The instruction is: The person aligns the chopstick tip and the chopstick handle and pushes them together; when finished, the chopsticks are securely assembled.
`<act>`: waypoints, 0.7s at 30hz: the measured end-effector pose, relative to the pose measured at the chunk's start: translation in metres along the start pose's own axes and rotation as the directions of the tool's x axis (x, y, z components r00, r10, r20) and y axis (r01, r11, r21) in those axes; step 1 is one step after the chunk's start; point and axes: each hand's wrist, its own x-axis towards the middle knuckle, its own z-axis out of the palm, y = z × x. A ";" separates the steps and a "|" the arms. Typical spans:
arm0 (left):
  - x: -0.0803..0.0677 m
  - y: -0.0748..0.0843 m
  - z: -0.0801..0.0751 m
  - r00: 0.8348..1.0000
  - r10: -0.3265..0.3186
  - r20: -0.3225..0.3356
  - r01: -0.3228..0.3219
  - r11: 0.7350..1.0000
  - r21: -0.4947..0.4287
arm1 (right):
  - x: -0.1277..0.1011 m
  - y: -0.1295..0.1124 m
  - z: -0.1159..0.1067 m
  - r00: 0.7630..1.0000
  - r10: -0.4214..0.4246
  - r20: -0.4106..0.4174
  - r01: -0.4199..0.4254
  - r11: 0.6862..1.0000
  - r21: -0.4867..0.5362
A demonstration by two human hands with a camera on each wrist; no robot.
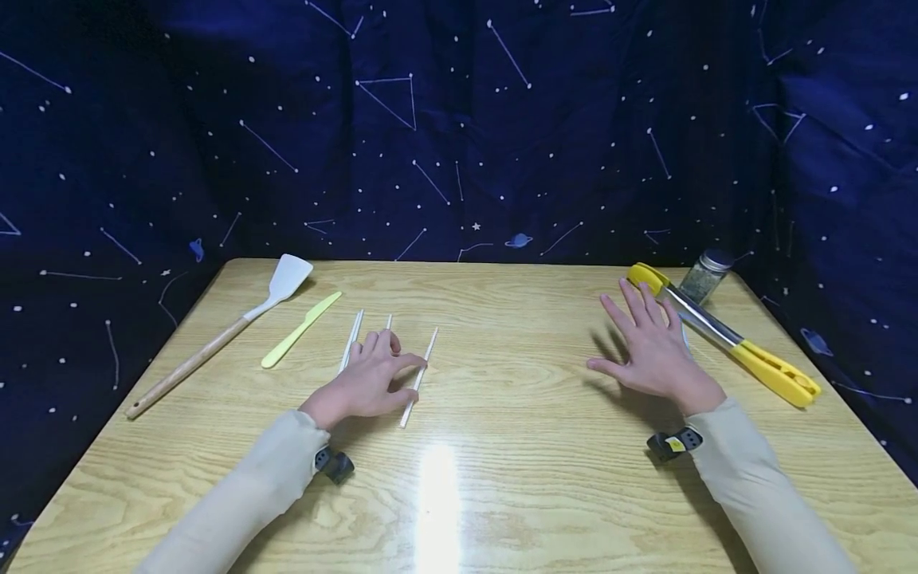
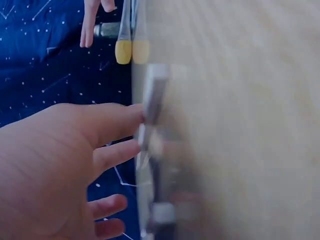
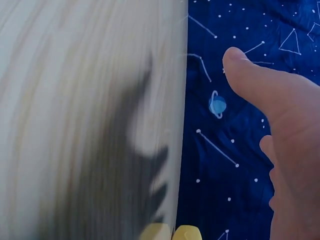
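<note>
On the left half of the table, my left hand (image 1: pixel 369 383) pinches a slim white chopstick (image 1: pixel 407 414) between thumb and forefinger. The left wrist view has its blunt, square end (image 2: pixel 156 90) by the thumb. More white chopsticks (image 1: pixel 350 343) lie under and beside this hand, partly hidden by its fingers. My right hand (image 1: pixel 656 351) is spread above the table at the right, fingers straight and holding nothing. Closest to it are yellow-and-steel tongs (image 1: pixel 717 328). A pale blue-edged thing (image 1: pixel 684 335) is mostly hidden behind that hand.
A white spatula (image 1: pixel 215 343) with a wooden handle lies at the far left, beside a pale yellow knife (image 1: pixel 301 329). A small lidded glass jar (image 1: pixel 706 277) stands at the back right, behind the tongs. Dark starry cloth (image 1: pixel 459 159) hangs around the wooden table (image 1: pixel 531 446).
</note>
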 end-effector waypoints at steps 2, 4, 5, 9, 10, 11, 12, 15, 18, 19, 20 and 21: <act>-0.002 -0.004 0.001 0.999 -0.024 -0.027 0.025 1.000 0.017 | -0.002 0.002 0.000 1.000 0.018 0.013 -0.017 1.000 -0.009; -0.004 -0.008 0.002 0.998 -0.040 -0.050 0.042 0.999 0.028 | -0.004 0.004 0.000 0.999 0.034 0.025 -0.033 0.999 -0.015; -0.005 -0.009 0.002 0.997 -0.045 -0.057 0.047 0.998 0.030 | -0.005 0.005 0.000 0.999 0.038 0.029 -0.037 0.999 -0.022; -0.009 -0.016 0.000 0.995 -0.055 -0.080 0.057 0.998 0.023 | -0.006 0.007 0.002 0.999 0.032 0.027 -0.032 0.999 -0.023; -0.010 -0.018 0.000 0.995 -0.062 -0.082 0.064 0.998 0.023 | -0.006 0.007 0.002 0.999 0.029 0.025 -0.028 0.999 -0.020; -0.011 -0.020 -0.001 0.994 -0.071 -0.085 0.073 0.997 0.026 | -0.006 0.007 0.002 0.999 0.025 0.022 -0.024 1.000 -0.016; -0.012 -0.023 -0.001 0.993 -0.079 -0.089 0.081 0.996 0.028 | -0.006 0.007 0.002 1.000 0.021 0.018 -0.021 1.000 -0.014; -0.014 -0.031 -0.003 0.991 -0.101 -0.092 0.105 0.994 0.032 | -0.005 0.006 0.003 1.000 0.015 0.014 -0.015 1.000 -0.009; -0.016 -0.036 -0.003 0.989 -0.118 -0.086 0.121 0.992 0.027 | -0.006 0.005 0.003 1.000 0.013 0.015 -0.013 1.000 -0.005; -0.016 -0.036 -0.004 0.989 -0.122 -0.085 0.124 0.992 0.024 | -0.006 0.005 0.003 1.000 0.015 0.018 -0.015 1.000 -0.001; -0.016 -0.037 -0.004 0.989 -0.124 -0.084 0.126 0.992 0.023 | -0.006 0.005 0.004 1.000 0.017 0.022 -0.017 1.000 0.000; -0.017 -0.037 -0.004 0.989 -0.127 -0.082 0.129 0.991 0.021 | -0.006 0.005 0.004 0.999 0.020 0.026 -0.020 1.000 0.003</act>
